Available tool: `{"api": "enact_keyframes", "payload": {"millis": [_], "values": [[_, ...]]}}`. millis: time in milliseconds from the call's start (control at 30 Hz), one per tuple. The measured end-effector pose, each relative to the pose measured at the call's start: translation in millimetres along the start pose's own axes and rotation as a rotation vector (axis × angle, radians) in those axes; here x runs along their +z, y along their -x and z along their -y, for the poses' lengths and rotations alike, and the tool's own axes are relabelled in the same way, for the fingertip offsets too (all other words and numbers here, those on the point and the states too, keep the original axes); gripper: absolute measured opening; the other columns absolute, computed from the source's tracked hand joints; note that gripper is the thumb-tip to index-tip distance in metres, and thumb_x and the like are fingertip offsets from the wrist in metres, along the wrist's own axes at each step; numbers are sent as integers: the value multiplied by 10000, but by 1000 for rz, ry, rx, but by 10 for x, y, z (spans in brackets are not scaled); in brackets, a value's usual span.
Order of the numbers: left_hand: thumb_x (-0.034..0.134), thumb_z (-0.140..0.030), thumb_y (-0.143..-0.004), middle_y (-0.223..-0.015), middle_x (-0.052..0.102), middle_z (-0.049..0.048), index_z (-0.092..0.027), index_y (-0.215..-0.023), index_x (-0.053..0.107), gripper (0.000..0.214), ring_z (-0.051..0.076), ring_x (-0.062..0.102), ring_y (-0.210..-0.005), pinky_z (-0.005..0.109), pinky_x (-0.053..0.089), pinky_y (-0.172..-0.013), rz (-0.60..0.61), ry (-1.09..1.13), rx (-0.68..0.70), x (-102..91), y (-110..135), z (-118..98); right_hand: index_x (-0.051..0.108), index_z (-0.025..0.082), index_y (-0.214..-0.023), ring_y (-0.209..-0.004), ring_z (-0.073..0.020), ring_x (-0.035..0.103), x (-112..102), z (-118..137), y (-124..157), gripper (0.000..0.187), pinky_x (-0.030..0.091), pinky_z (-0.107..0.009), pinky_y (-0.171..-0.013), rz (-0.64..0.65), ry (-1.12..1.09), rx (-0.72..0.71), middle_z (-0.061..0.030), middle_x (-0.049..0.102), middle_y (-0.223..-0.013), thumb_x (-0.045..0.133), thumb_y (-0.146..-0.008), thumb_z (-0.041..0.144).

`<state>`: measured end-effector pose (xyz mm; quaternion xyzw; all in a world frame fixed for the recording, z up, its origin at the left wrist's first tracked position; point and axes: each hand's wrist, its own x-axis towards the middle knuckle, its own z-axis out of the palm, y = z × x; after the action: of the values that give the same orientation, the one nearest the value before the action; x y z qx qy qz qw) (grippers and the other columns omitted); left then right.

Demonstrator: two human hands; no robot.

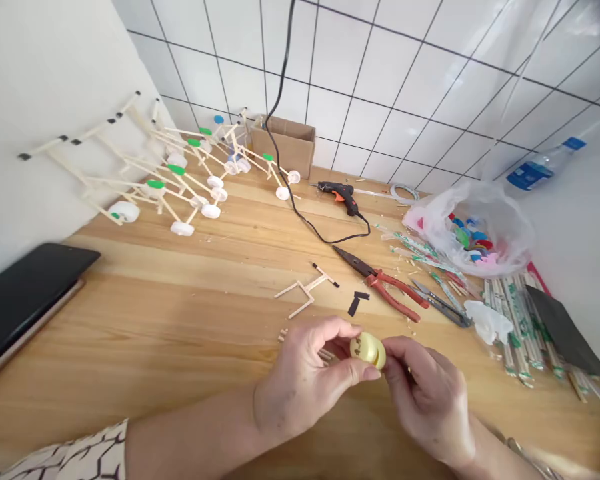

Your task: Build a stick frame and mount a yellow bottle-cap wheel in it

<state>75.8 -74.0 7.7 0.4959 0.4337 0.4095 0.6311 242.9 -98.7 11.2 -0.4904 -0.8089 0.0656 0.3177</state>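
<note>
A pair of pale yellow bottle caps (pixel 367 349), one with brown marks on its face, sits between my two hands above the table. My left hand (pixel 314 370) grips them from the left between thumb and fingers. From the other side my right hand (pixel 425 393) pinches the right edge of the caps; its fingertips are partly hidden. Just beyond the hands lies a small stick frame (pixel 305 290) with black tips on its crossbar. Two black strips (pixel 355 305) rest beside it. Some short sticks (pixel 326 356) show partly behind my left hand.
Red-handled pliers (pixel 393 293), scissors (pixel 443 305) and a glue gun (pixel 341 196) lie ahead. Several stick models with white wheels (pixel 181 229) stand back left, near a cardboard box (pixel 290 143). A phone (pixel 30 287) is left; wrapped chopsticks (pixel 517 327) and a bag of caps (pixel 510 233) are right.
</note>
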Motion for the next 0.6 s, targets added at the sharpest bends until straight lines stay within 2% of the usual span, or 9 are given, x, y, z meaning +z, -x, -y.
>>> {"api": "enact_keyframes", "payload": {"millis": [167,233,333,467,533,600], "values": [[764,-163,-632,-648,667,1,-132,-704,676,119,131,610,-610,205,505,-580,58,-67,41,-26,1,39,527,193,-832,-483,-105,566,9,-22,48,140,402,-198,-487,-15,108,-80,27,615,-607,462,-842,69],[743,-156,-660,-640,665,4,-137,-716,674,90,132,605,-592,207,494,-555,72,-111,97,-37,16,58,534,190,-821,-483,-110,567,7,-22,57,135,400,-203,-484,16,95,-59,22,618,-606,461,-848,80],[709,-147,-695,-644,667,19,-139,-734,666,59,140,605,-587,221,494,-549,76,-189,238,-56,39,84,549,184,-773,-452,-106,525,-18,-27,44,137,368,-197,-434,162,-74,90,29,572,-557,467,-878,153],[692,-163,-717,-625,651,29,-142,-734,654,47,144,580,-589,256,499,-592,78,-282,409,-76,41,98,532,181,-669,-424,-99,459,-55,-61,16,279,328,-190,-386,395,-342,307,39,490,-498,458,-915,290],[698,-170,-716,-612,637,20,-145,-722,644,60,137,563,-575,257,487,-590,78,-309,401,-80,36,93,531,184,-668,-424,-101,466,-58,-59,24,268,333,-191,-387,389,-348,294,37,503,-500,471,-909,286],[728,-176,-687,-593,608,-1,-150,-686,626,105,128,544,-559,243,464,-563,83,-308,339,-81,32,78,548,195,-712,-435,-108,491,-48,-36,53,194,357,-200,-414,280,-245,215,35,541,-524,484,-893,224]]}}
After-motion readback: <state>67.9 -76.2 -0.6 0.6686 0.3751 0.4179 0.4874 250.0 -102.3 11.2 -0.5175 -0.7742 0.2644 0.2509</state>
